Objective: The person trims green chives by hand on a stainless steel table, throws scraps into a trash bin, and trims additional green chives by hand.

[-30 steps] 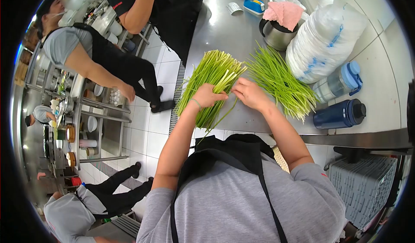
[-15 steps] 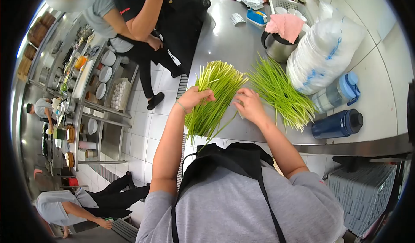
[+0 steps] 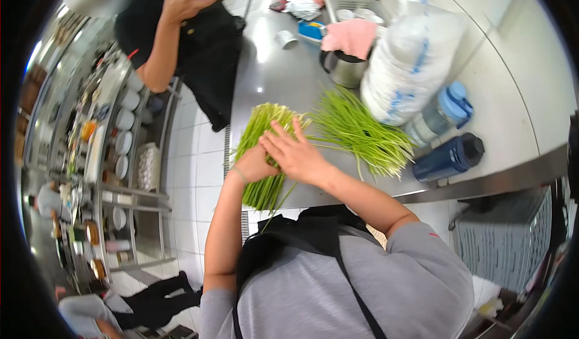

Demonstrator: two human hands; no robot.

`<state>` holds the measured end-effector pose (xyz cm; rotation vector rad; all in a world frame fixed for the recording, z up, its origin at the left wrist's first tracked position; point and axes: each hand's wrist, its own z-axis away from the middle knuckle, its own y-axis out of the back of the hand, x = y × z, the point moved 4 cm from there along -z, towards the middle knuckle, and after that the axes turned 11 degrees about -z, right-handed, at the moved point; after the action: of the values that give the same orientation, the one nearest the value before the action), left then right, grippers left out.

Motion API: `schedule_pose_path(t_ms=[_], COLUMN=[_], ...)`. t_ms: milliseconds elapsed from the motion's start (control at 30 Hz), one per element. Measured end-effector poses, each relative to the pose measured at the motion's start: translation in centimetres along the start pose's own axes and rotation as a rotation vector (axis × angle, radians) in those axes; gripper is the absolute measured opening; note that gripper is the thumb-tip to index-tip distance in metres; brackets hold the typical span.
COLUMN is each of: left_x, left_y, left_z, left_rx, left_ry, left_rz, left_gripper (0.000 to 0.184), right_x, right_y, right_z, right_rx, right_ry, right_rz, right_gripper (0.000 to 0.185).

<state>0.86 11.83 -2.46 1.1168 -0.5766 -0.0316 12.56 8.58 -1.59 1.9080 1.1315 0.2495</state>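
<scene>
A thick bunch of chives [image 3: 264,191], long thin green stalks with paler ends, lies on the steel counter in front of me. My left hand [image 3: 254,163] rests on this bunch with its fingers curled over the stalks; its fingertips are partly hidden. Crossing over the left hand, my right hand [image 3: 294,152] has its fingers stretched out and touches the left hand and the upper stalks. Some loose stalks hang toward my apron. To the right, a second pile of chives [image 3: 365,135] is spread on the counter, apart from both hands.
Behind the second pile stand a metal jug [image 3: 345,69] with a pink cloth [image 3: 350,37], a bag of white containers [image 3: 410,68] and two bottles, one dark blue [image 3: 449,158]. A white cup [image 3: 286,39] lies farther back. A person in black [image 3: 202,56] stands at the left.
My right hand has moved left, from beside the bunch to on top of it and my left hand. The view has shifted, and the person in black now raises a hand with a dark object.
</scene>
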Motion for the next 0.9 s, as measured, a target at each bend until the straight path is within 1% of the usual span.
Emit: schedule_pose_path(t_ms=[33, 67, 100, 133, 167, 233, 267, 300, 333, 367, 400, 433, 467, 500, 533, 567, 600, 633, 667, 700, 733, 767, 800, 867, 900], left_x=[0.4, 0.2, 0.2, 0.9, 1.8, 2.9, 3.0, 3.1, 3.5, 4.0, 4.8, 5.0, 5.1, 5.1, 5.1, 4.8, 4.3, 3.5, 2.2, 0.9, 0.0, -0.8, -1.4, -2.0, -2.2], left_y=[-0.5, -0.6, -0.5, -0.1, 0.4, 0.7, 0.3, 0.1, -0.2, -0.4, -0.2, -0.2, -0.3, -0.5, -0.4, 0.1, 0.7, 0.9, 1.4, 1.9, 2.0, 2.4, 2.8, 2.7, 2.4], left_z=[-0.2, -0.1, -0.2, 0.1, 0.2, 0.3, 0.0, -0.1, -0.3, -0.4, -0.2, -0.2, -0.3, -0.4, -0.4, -0.3, -0.1, -0.1, -0.2, -0.1, 0.2, 0.6, 0.9, 1.6, 1.9], left_rx=[-0.015, 0.077, 0.173, 0.083, 0.074, -0.01, 0.016, 0.014, 0.006, 0.0, 0.045, 0.043, 0.017, -0.009, -0.011, 0.066, 0.144, 0.144, 0.219, 0.294, 0.297, 0.402, 0.509, 0.502, 0.49], left_ry=[-0.028, -0.017, 0.0, 0.086, 0.083, 0.072, -0.027, -0.03, -0.102, -0.175, -0.22, -0.227, -0.21, -0.192, -0.2, -0.183, -0.162, -0.163, -0.089, -0.012, -0.005, -0.009, -0.016, 0.02, 0.056], left_rz=[-0.003, -0.08, -0.153, 0.0, 0.003, -0.016, -0.055, -0.051, -0.057, -0.063, -0.055, -0.052, -0.167, -0.281, -0.276, -0.294, -0.312, -0.307, -0.274, -0.241, -0.234, -0.154, -0.072, -0.012, 0.042], left_gripper=[0.063, 0.071, 0.078, 0.096, 0.096, 0.093, 0.083, 0.083, 0.076, 0.07, 0.047, 0.047, 0.037, 0.028, 0.028, 0.025, 0.026, 0.026, 0.025, 0.025, 0.025, 0.024, 0.024, 0.024, 0.023], right_x=[0.1, 0.2, 0.1, 0.1, 0.1, 0.5, 0.5, 0.6, 0.6, 0.7, 1.0, 1.3, 1.6, 2.2, 3.0, 4.0, 5.0, 5.8, 6.6, 7.4, 8.0, 8.4, 9.2, 10.5, 10.5], right_y=[-0.1, 0.0, 0.1, 0.0, -0.1, -0.6, -0.6, -0.3, 0.0, 0.2, 0.4, 0.8, 1.6, 2.9, 4.1, 5.3, 6.5, 8.1, 9.7, 10.7, 11.5, 11.8, 11.9, 11.5, 11.6], right_z=[0.3, 0.8, 1.1, 1.5, 2.0, 3.1, 3.6, 4.1, 4.6, 5.0, 5.5, 6.0, 6.5, 7.0, 7.7, 8.5, 9.5, 10.1, 10.6, 11.3, 11.9, 12.2, 12.7, 13.9, 14.1], right_rx=[0.019, 0.018, -0.059, -0.138, -0.142, -0.212, -0.217, -0.19, -0.163, -0.167, -0.191, -0.214, -0.215, -0.23, -0.246, -0.15, -0.056, -0.053, -0.051, -0.007, 0.036, 0.03, -0.001, -0.049, -0.05], right_ry=[-0.005, -0.023, -0.076, -0.126, -0.136, -0.213, -0.217, -0.235, -0.253, -0.256, -0.309, -0.364, -0.37, -0.469, -0.566, -0.553, -0.536, -0.59, -0.642, -0.653, -0.661, -0.653, -0.737, -0.882, -0.879], right_rz=[-0.013, 0.001, -0.008, -0.024, -0.025, -0.1, -0.1, -0.134, -0.167, -0.164, -0.212, -0.258, -0.252, -0.211, -0.17, -0.097, -0.027, 0.028, 0.083, 0.134, 0.183, 0.182, 0.232, 0.305, 0.312], right_gripper=[0.052, 0.052, 0.046, 0.04, 0.04, 0.024, 0.024, 0.018, 0.013, 0.013, 0.013, 0.013, 0.013, 0.015, 0.017, 0.016, 0.015, 0.017, 0.019, 0.017, 0.015, 0.015, 0.015, 0.016, 0.016])
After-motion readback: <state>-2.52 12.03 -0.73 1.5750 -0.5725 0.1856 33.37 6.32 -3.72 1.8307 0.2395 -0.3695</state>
